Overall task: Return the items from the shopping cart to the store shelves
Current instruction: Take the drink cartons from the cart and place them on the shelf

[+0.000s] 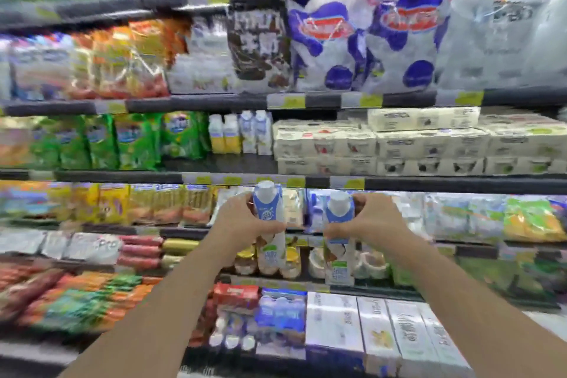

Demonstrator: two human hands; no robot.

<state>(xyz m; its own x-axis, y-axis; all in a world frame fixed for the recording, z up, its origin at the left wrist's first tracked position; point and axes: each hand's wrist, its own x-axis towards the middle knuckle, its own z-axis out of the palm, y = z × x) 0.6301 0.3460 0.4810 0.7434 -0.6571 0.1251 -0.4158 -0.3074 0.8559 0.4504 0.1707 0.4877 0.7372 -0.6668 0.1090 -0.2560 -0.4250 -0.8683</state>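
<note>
Blue-and-white drink cartons, one per hand, both upright w/ white caps on top: left carton (270,224) is in the left hand (245,224), right carton (339,236) in the right hand (371,227). Both hands are wrapped round the upper part of their carton, fingers curled behind and thumb across the front, so each has a firm hold and neither is free. The cartons sit side by side w/ a gap between them, at about the same height, held out in front of the chilled shelves. Key relation for the coming move: matching cartons (256,132) stand on the shelf above and slightly left of the hands, next to yellow bottles (224,135), w/ white multipack boxes (325,144) just to their right. So the target lies up and a bit leftward, past the dark shelf edge (429,184) that runs right over the carton caps. Long axis of each carton is vertical, same as the ones already shelved, so prob no turning needed, just lift and push in. Left hand looks nearer that slot; right one would have to cross over more. Risk, as I judge it: caps catching the shelf edge on the way up. Frame is blurry toward the edges, labels not readable.
</note>
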